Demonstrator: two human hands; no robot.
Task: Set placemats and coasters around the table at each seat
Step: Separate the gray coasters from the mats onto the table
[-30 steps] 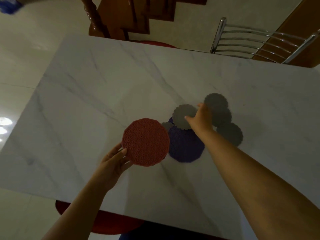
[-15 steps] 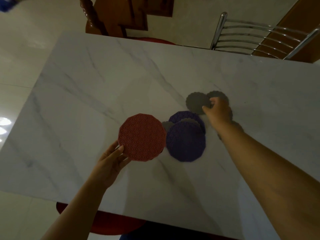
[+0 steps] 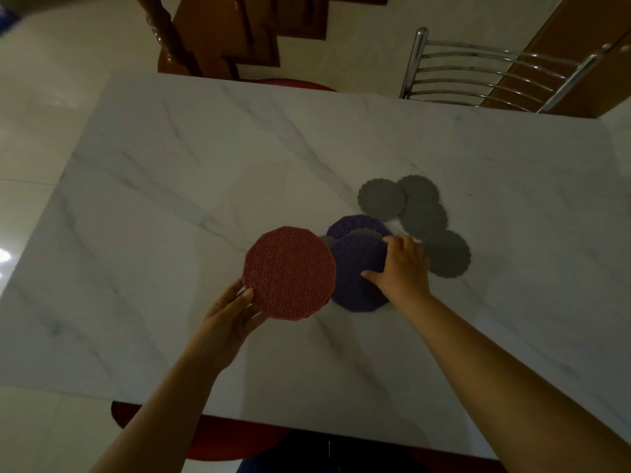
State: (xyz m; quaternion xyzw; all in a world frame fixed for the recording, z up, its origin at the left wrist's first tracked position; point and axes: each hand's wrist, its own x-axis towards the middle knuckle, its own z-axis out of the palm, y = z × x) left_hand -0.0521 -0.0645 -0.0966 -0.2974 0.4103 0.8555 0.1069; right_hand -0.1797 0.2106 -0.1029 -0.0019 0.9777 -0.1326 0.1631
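Two gripped: red placemat, purple placemat

Chrome chair far rt; wooden stairs far ctr; red seat near.

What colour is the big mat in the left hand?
The round star-patterned mat in the left hand is red; head view shows it.

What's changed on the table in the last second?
The right hand carried a grey coaster away to the other grey coasters, let it go, then came back and took hold of the top purple mat. The left hand still holds the red mat.
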